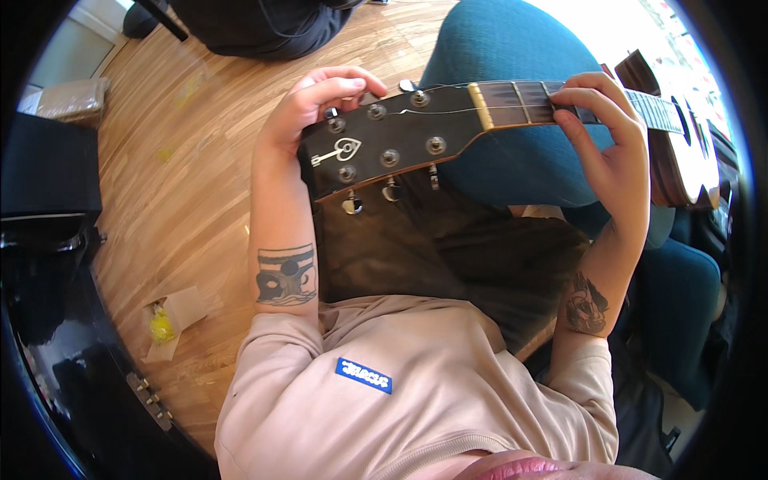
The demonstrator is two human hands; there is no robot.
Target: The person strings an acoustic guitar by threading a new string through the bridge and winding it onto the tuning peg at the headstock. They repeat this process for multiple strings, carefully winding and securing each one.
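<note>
A guitar's black headstock with a white heart-and-arrow inlay lies across the view, its neck running right over a teal-covered knee. My left hand is at the headstock's far edge, fingers curled round a tuning peg that they partly hide. Thin strings pass from the far-side posts over the pale nut. Above the first frets, my right hand has thumb and forefinger pinched together at a string. Bare posts and metal pegs line the near side.
The guitar body rests at the right. A glossy black case-like object stands at left, near a small open carton with something yellow. A wrapped package sits at the far left. Dark fabric is at the top.
</note>
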